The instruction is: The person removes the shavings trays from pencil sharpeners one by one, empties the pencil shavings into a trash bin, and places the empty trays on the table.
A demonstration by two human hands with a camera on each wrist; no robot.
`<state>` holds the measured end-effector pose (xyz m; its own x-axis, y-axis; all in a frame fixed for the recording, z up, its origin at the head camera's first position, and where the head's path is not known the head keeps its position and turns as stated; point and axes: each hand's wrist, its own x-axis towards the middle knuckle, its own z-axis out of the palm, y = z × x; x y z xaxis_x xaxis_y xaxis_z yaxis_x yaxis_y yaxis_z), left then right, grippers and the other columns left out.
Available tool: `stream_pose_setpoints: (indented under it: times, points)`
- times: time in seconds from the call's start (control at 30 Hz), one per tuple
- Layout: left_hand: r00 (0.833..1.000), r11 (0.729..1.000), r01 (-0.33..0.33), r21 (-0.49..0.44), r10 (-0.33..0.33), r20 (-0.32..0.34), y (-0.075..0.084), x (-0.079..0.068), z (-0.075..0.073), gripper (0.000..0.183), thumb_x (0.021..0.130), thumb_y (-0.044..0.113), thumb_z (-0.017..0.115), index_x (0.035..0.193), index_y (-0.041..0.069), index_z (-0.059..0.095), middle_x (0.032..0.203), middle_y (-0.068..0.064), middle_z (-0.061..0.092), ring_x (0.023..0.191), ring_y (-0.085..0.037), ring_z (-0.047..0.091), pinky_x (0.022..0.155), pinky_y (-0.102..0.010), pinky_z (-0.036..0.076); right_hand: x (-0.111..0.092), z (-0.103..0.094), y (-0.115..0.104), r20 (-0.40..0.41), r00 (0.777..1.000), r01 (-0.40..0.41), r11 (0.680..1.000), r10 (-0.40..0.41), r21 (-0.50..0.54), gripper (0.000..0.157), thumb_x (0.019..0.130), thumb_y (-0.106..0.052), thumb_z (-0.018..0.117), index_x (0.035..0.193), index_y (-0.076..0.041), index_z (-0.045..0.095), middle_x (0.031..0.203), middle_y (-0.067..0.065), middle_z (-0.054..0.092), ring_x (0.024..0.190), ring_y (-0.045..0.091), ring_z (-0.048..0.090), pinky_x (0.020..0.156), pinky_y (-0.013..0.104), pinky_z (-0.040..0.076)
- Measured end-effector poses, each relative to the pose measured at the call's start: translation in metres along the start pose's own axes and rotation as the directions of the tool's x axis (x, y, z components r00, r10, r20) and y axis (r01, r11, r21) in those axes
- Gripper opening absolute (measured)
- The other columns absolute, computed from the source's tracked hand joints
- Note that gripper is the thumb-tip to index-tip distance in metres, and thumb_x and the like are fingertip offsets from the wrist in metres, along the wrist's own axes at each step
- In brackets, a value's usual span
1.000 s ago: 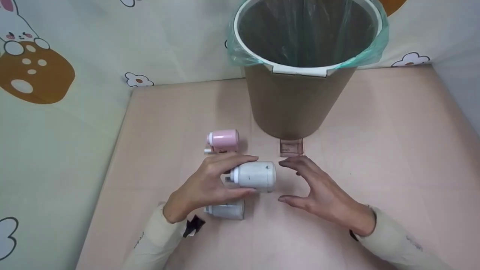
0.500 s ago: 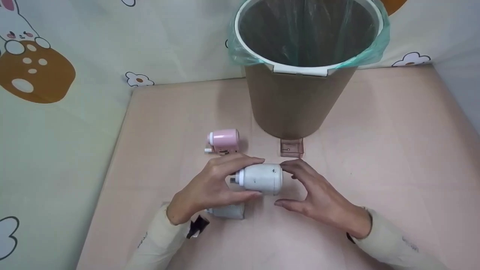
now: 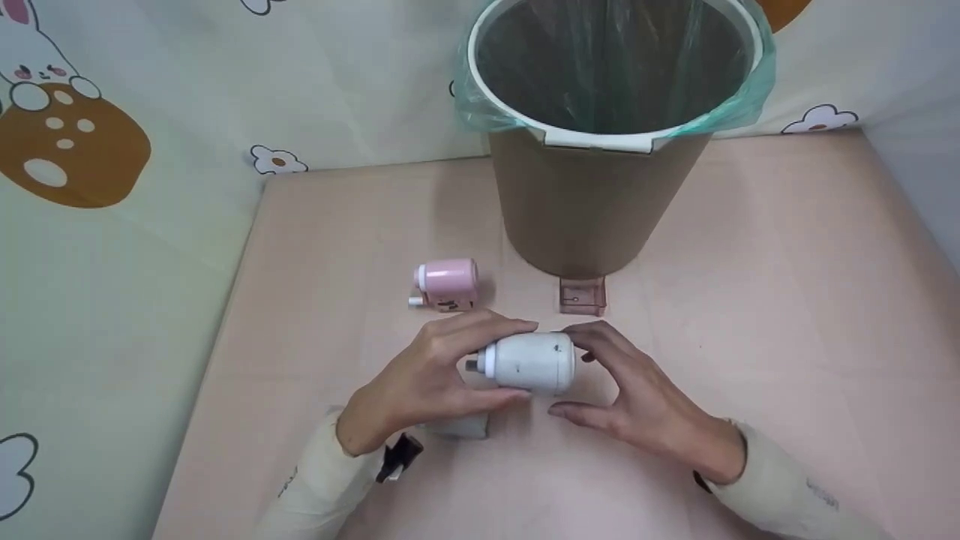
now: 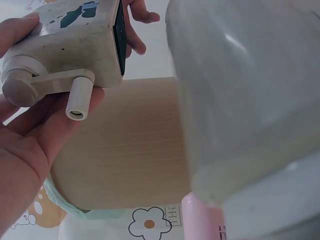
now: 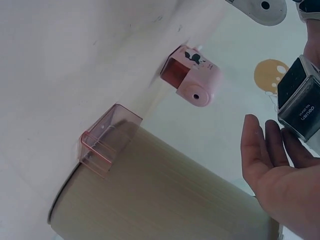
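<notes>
My left hand (image 3: 442, 367) grips a white crank pencil sharpener (image 3: 529, 362), thumb on one side and fingers on the other. It is held above the table, its crank (image 4: 55, 82) toward the left palm. My right hand (image 3: 652, 397) is at the opposite end, fingers loosely bent. Its fingertips are close to the sharpener's dark front (image 5: 302, 100); whether they touch it I cannot tell. A second greyish-white sharpener (image 3: 465, 426) lies on the table, mostly hidden under the left forearm. Beyond the hands is a pink pencil sharpener (image 3: 448, 277).
A brown trash bin (image 3: 592, 202) with a green liner bag (image 3: 735, 112) stands at the back of the table. At its foot lies a transparent pink shavings drawer (image 3: 582, 296). Patterned cloth (image 3: 187, 90) hangs behind and to the left of the table.
The left hand has carried the white sharpener slightly rightward and toward the person, up to the right hand. The right hand has barely moved. More of the second sharpener is now covered.
</notes>
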<state>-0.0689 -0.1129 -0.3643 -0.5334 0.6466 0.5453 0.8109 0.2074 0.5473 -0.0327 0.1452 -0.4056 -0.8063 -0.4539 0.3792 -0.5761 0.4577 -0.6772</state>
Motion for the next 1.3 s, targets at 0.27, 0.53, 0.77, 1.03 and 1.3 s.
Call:
stream_pose_setpoints:
  times: [0.27,0.53,0.77,1.03,1.3]
  points:
    - [1.0,1.0,-0.005,-0.004,0.005,0.015,0.0012,0.001,0.0022,0.054,0.078,0.02,0.087,0.123,0.002,0.066,0.111,-0.008,0.074,0.099,-0.016,0.069,0.087,-0.024,0.057,0.0009,0.0008,-0.0003,-0.02,0.999,0.04,0.999,-0.04,0.023,0.068,0.073,-0.02,0.091,0.132,-0.013,0.058,0.126,-0.002,0.061,0.112,0.009,0.058,0.09,0.021,0.051]
    - [1.0,1.0,-0.009,-0.011,0.009,0.021,0.003,0.0026,0.0058,0.054,0.078,0.02,0.087,0.124,0.001,0.066,0.11,-0.008,0.073,0.098,-0.015,0.069,0.086,-0.022,0.056,-0.0002,-0.0008,-0.002,-0.016,1.0,0.016,0.998,-0.015,0.068,0.067,0.074,-0.016,0.089,0.134,-0.016,0.057,0.127,-0.004,0.061,0.112,0.007,0.058,0.089,0.021,0.051]
    - [1.0,1.0,0.006,-0.011,-0.006,0.025,0.0043,0.0024,0.0071,0.053,0.078,0.018,0.086,0.124,0.001,0.066,0.109,-0.009,0.073,0.098,-0.015,0.069,0.087,-0.021,0.056,-0.0002,0.0006,-0.0031,-0.047,0.998,0.044,0.996,-0.04,0.079,0.066,0.074,-0.012,0.089,0.132,-0.014,0.059,0.125,-0.003,0.064,0.108,0.008,0.06,0.085,0.022,0.052]
    - [0.999,0.999,-0.045,0.025,0.044,0.014,0.0029,0.0024,0.0059,0.053,0.077,0.02,0.087,0.123,0.003,0.067,0.105,-0.008,0.073,0.094,-0.015,0.07,0.083,-0.02,0.056,-0.0015,-0.0005,-0.0046,-0.054,0.998,0.011,0.997,-0.007,0.071,0.06,0.072,-0.015,0.091,0.126,-0.016,0.064,0.119,-0.006,0.067,0.104,0.006,0.062,0.082,0.026,0.054]
    - [0.999,1.0,-0.015,0.023,0.015,0.028,0.005,0.0013,0.0022,0.054,0.076,0.022,0.089,0.123,0.005,0.069,0.099,-0.006,0.072,0.089,-0.012,0.068,0.079,-0.018,0.055,-0.0021,-0.0006,-0.0041,-0.06,0.998,0.013,0.999,-0.01,0.045,0.059,0.068,-0.014,0.092,0.122,-0.015,0.066,0.116,-0.006,0.068,0.102,0.006,0.062,0.082,0.023,0.053]
